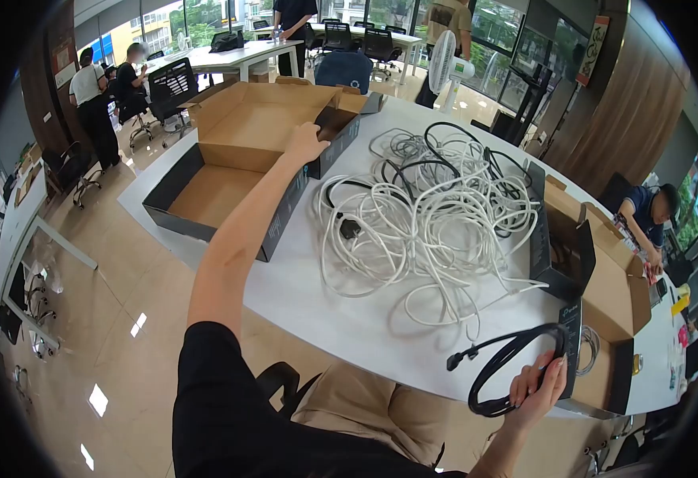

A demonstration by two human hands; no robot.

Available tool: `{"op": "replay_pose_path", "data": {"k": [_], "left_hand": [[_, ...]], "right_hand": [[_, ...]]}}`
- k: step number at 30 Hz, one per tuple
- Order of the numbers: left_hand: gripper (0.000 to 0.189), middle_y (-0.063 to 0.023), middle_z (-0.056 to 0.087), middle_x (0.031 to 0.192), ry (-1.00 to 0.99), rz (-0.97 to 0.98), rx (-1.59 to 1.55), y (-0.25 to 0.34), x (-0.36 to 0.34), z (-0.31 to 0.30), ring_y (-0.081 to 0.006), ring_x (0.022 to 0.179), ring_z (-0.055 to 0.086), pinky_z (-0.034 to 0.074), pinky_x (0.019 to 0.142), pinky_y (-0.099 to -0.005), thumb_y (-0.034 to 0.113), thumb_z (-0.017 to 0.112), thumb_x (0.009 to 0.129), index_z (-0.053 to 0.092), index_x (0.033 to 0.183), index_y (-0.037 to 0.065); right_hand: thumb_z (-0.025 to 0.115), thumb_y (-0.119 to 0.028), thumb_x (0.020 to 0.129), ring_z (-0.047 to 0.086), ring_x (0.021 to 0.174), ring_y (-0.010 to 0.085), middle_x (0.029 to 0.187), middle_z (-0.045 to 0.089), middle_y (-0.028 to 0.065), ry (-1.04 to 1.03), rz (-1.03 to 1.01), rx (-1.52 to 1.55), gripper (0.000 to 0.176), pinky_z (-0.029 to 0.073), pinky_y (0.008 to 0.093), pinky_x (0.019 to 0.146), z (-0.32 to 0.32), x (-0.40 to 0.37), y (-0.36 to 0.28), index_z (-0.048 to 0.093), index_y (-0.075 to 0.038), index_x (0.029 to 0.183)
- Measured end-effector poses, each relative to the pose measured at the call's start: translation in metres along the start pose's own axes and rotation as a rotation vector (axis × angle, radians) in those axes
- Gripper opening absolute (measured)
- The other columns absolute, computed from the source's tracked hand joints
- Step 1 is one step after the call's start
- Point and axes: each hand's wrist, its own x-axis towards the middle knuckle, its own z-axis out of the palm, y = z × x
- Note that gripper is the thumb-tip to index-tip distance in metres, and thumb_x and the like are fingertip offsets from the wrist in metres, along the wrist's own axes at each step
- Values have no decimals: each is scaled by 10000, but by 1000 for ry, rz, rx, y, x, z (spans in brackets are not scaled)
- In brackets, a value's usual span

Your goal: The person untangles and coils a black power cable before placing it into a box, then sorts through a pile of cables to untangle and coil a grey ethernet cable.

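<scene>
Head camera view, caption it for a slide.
Right hand grips coiled black cable; left hand at black cardboard box near tangled white cables.

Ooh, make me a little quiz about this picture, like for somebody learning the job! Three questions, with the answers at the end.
1. Fill in the blank: The left hand is at an open ____.

2. Pick one: Most cables in the big pile are
A) green
B) white
C) red

3. Short answer: Which hand holds the looped black cable?

Key:
1. box
2. B
3. the right hand
</scene>
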Motion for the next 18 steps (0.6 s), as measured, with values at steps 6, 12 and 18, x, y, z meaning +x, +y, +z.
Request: {"op": "replay_pose_path", "data": {"k": [6, 12, 18], "left_hand": [[621, -200, 590, 983, -261, -304, -571, 4, -46, -72, -246, 907, 575, 465, 730, -311, 319, 675, 744, 480, 1198, -57], [482, -135, 597, 933, -157, -156, -622, -19, -73, -92, -184, 788, 580, 463, 656, -279, 190, 719, 702, 565, 1096, -40], [267, -172, 650, 871, 125, 25, -427, -38, -72, -101, -222, 782, 643, 497, 675, -295, 44, 708, 661, 662, 922, 10]], "right_hand": [[339, -301, 965, 197, 351, 42, 520, 264, -35, -44, 48, 101, 261, 182, 185, 280, 64, 50, -13, 455, -77, 897], [361, -295, 961, 238, 425, 46, 592, 308, -39, -206, 171, 267, 221, 206, 188, 388, 150, 109, -6, 463, -112, 891], [415, -259, 942, 363, 550, 107, 664, 419, -11, -173, 124, 340, 175, 354, 274, 524, 238, 198, 59, 463, -101, 883]]}}
